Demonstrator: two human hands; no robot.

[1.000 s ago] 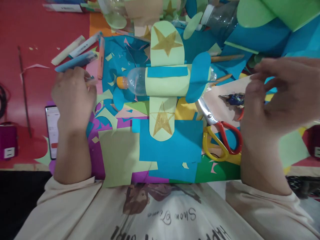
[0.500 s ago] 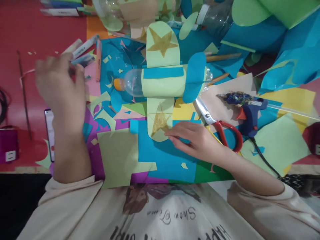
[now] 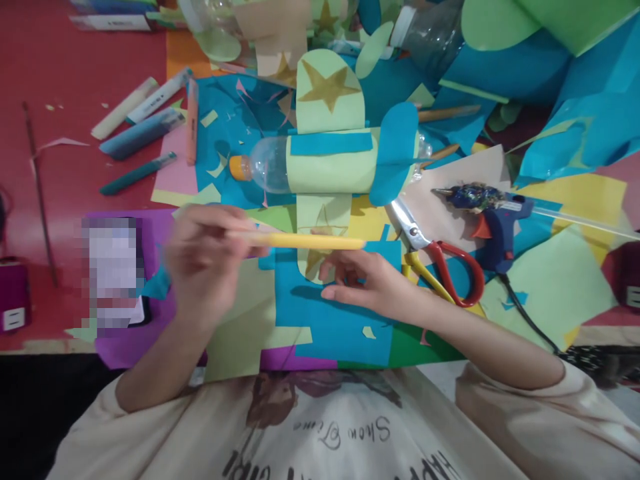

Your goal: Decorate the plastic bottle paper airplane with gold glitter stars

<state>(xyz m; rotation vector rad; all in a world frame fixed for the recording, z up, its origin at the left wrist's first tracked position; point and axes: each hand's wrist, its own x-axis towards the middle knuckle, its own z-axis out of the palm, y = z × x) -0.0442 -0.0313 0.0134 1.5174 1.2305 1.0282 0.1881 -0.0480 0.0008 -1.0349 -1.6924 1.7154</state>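
Observation:
My left hand [image 3: 207, 260], blurred, is closed around a yellow marker [image 3: 317, 241] that points to the right. The marker passes over the lower wing of a paper plane [image 3: 330, 163]. A clear bottle with an orange cap forms its body, wrapped in pale green paper with a blue strip. The upper wing bears a filled brown star [image 3: 327, 87]; another star on the lower wing is partly hidden. My right hand [image 3: 367, 283] has its fingers bent and apart, holding nothing, by the lower wing's tip. Whether it touches the wing, I cannot tell.
Several markers [image 3: 143, 133] lie at the left above a phone [image 3: 141, 307]. Red-handled scissors [image 3: 455, 270] and a blue glue gun [image 3: 503, 233] rest on the right. Paper scraps cover much of the table, and another clear bottle [image 3: 433, 40] lies at the back.
My left hand has come from the markers toward the plane, now holding the yellow marker. The fingers of my right hand have spread at the wing's tip. The phone shows more fully.

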